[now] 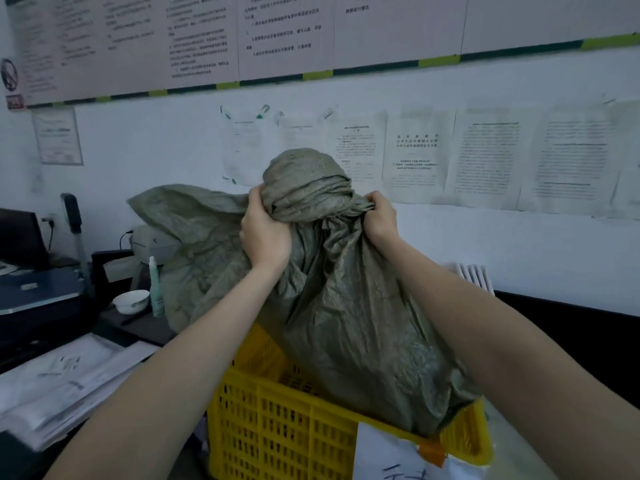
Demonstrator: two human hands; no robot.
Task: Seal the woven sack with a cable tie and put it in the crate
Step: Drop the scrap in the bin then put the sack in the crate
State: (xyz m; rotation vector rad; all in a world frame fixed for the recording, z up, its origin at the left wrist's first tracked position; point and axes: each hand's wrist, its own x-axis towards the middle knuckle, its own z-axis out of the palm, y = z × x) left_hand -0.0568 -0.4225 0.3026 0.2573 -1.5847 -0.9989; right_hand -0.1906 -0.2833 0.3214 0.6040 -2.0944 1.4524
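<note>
While both my hands clench the sack's gathered neck, it hangs over the crate.
My left hand (265, 233) and right hand (380, 216) grip the bunched neck; the woven sack (346, 323) hangs below them, its bottom inside the yellow crate (277, 427).

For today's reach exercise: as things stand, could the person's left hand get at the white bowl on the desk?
Probably not right now. The left hand grips the woven sack at its bunched neck, and the bowl sits beyond the sack's bulging left side. The hand would have to let go first; the desk around the bowl looks open.
</note>
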